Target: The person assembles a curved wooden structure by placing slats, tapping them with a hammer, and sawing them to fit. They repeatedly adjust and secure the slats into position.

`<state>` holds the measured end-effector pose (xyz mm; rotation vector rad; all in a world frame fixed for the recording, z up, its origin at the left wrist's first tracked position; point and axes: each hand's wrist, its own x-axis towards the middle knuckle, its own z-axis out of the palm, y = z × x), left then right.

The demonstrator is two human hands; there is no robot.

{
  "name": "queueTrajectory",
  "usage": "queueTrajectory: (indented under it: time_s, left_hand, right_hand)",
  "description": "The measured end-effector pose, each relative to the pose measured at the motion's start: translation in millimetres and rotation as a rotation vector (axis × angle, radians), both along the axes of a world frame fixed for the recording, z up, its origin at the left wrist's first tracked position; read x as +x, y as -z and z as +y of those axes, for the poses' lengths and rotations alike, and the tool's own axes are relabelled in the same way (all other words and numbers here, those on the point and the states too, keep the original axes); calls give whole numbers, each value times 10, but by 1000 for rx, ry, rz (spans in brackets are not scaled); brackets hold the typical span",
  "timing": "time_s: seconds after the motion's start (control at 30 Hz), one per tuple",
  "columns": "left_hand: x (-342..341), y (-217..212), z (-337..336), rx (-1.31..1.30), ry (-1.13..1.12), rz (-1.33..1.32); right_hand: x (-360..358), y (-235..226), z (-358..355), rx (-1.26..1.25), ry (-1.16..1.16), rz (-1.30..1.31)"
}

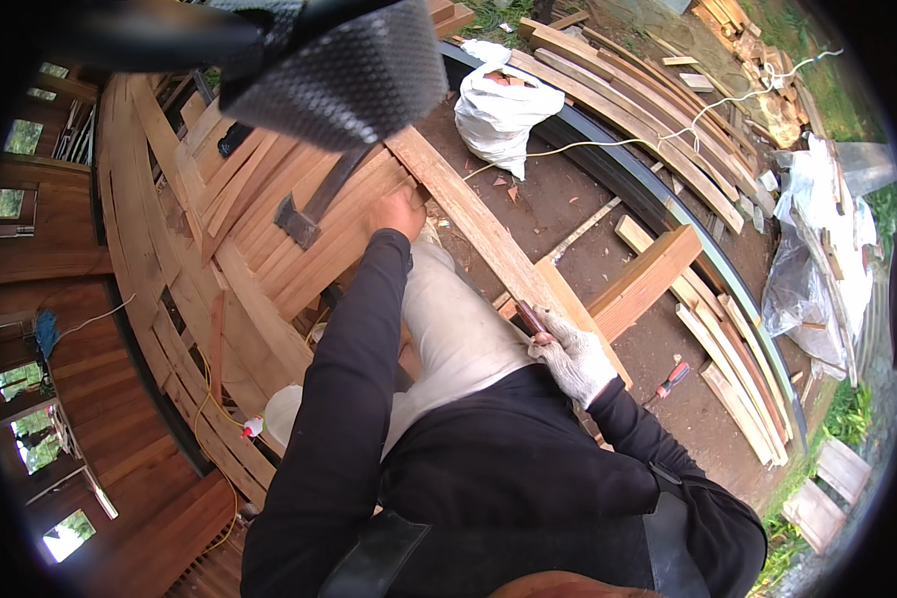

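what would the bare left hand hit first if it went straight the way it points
Probably the long, narrow brown wooden plank: the bare left hand points toward its edge and looks close against it, though depth is unclear.

Side-by-side wooden boards (314,264) bear a dark tool (298,223), probably a hatchet.

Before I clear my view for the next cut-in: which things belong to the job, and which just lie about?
Likely the job:
- plank, by the left hand
- brown handle, in the gloved right hand

Seemingly lying about:
- metal-headed tool
- red-handled tool
- white bag
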<state>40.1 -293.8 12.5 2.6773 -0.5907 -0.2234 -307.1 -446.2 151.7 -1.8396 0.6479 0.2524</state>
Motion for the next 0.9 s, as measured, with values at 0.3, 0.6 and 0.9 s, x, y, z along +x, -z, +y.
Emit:
queueTrajectory:
  time_s: [0.3, 0.6, 0.9]
  left_hand:
    - [18, 0, 29, 8, 14, -22]
    - [-22, -13, 78, -12, 36, -55]
    - [110, -83, 48, 14, -4, -63]
  right_hand:
    - [-136, -56, 48, 24, 26, -34]
    - [-136, 30, 105, 29, 22, -47]
    - [-72, -110, 115, 101, 76, -53]
